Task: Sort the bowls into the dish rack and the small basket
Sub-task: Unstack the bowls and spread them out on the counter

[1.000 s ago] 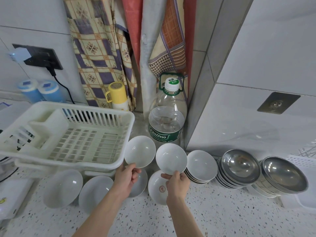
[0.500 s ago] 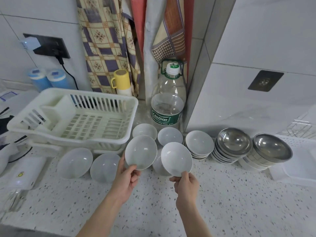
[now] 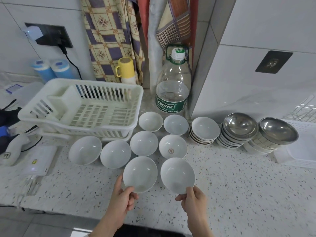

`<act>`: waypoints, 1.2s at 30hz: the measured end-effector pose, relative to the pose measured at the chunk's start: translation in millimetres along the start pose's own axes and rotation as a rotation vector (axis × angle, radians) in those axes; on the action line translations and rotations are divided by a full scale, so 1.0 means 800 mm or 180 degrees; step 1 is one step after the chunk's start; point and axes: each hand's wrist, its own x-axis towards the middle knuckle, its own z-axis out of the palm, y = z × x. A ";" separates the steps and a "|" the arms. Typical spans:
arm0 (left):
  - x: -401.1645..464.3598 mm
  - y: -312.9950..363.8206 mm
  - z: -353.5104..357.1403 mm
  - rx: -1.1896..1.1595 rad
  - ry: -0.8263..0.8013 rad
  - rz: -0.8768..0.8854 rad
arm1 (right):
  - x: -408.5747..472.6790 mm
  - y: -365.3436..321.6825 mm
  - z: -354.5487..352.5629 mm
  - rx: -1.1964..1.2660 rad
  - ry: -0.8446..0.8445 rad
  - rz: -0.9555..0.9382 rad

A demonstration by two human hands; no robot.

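Holding two white bowls over the counter (image 3: 239,194), one per hand.
Left hand (image 3: 124,196) pinches the left bowl (image 3: 140,173) by its near rim; right hand (image 3: 193,200) grips the right bowl (image 3: 177,175) likewise, dish rack (image 3: 85,106) well behind.

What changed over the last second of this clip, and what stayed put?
Both hands drew back toward the person from beside the dish rack. The left hand still pinches one white bowl by its rim, the right hand another white bowl; neither grip released. The loose bowls on the counter, the stacks and the water bottle seem unmoved; the rack remains empty.
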 end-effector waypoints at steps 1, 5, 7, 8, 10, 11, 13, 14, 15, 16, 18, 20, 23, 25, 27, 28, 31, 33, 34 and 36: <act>0.001 -0.001 -0.001 0.0051 0.0028 0.0007 | 0.001 0.000 0.002 -0.0068 -0.0013 0.0000; 0.003 -0.002 -0.003 0.0208 0.0056 -0.0005 | 0.004 0.005 0.007 -0.0180 -0.0052 0.0001; 0.005 -0.003 -0.005 0.0238 0.0081 -0.0024 | 0.003 0.009 0.008 -0.0161 -0.0084 0.0019; 0.006 -0.004 -0.005 0.0257 0.0092 -0.0033 | 0.003 0.011 0.009 -0.0150 -0.0096 0.0038; 0.008 -0.005 -0.007 0.0308 0.0113 -0.0046 | 0.003 0.016 0.008 -0.0128 -0.0101 0.0101; 0.009 -0.006 -0.008 0.0331 0.0118 -0.0051 | 0.004 0.018 0.008 -0.0138 -0.0096 0.0129; 0.010 -0.007 -0.010 0.0365 0.0115 -0.0046 | 0.006 0.021 0.007 -0.0186 -0.0088 0.0158; 0.010 -0.008 -0.010 0.0372 0.0111 -0.0040 | 0.006 0.021 0.007 -0.0199 -0.0086 0.0159; 0.011 -0.008 -0.010 0.0371 0.0105 -0.0034 | 0.007 0.022 0.007 -0.0205 -0.0085 0.0159; 0.011 -0.008 -0.009 0.0370 0.0099 -0.0028 | 0.008 0.023 0.007 -0.0205 -0.0088 0.0159; 0.010 -0.008 -0.009 0.0368 0.0089 -0.0021 | 0.010 0.024 0.007 -0.0204 -0.0102 0.0156; 0.009 -0.008 -0.009 0.0353 0.0086 -0.0016 | 0.011 0.025 0.007 -0.0208 -0.0119 0.0160; 0.009 -0.008 -0.008 0.0338 0.0077 0.0010 | 0.012 0.026 0.008 -0.0203 -0.0155 0.0178; 0.010 -0.009 -0.007 0.0358 0.0089 0.0012 | 0.012 0.028 0.008 -0.0188 -0.0202 0.0177; 0.011 -0.010 -0.007 0.0397 0.0127 0.0015 | 0.013 0.029 0.008 -0.0159 -0.0226 0.0184; 0.011 -0.011 -0.006 0.0425 0.0148 0.0019 | 0.013 0.030 0.008 -0.0153 -0.0240 0.0191; 0.013 -0.011 -0.004 0.0517 0.0195 0.0051 | 0.013 0.031 0.007 -0.0173 -0.0304 0.0191; 0.014 -0.011 -0.001 0.0552 0.0209 0.0106 | 0.014 0.032 0.007 -0.0205 -0.0347 0.0190; 0.014 -0.011 0.001 0.0558 0.0216 0.0126 | 0.015 0.032 0.006 -0.0213 -0.0363 0.0185; 0.015 -0.013 0.003 0.0541 0.0240 0.0136 | 0.016 0.033 0.005 -0.0229 -0.0377 0.0176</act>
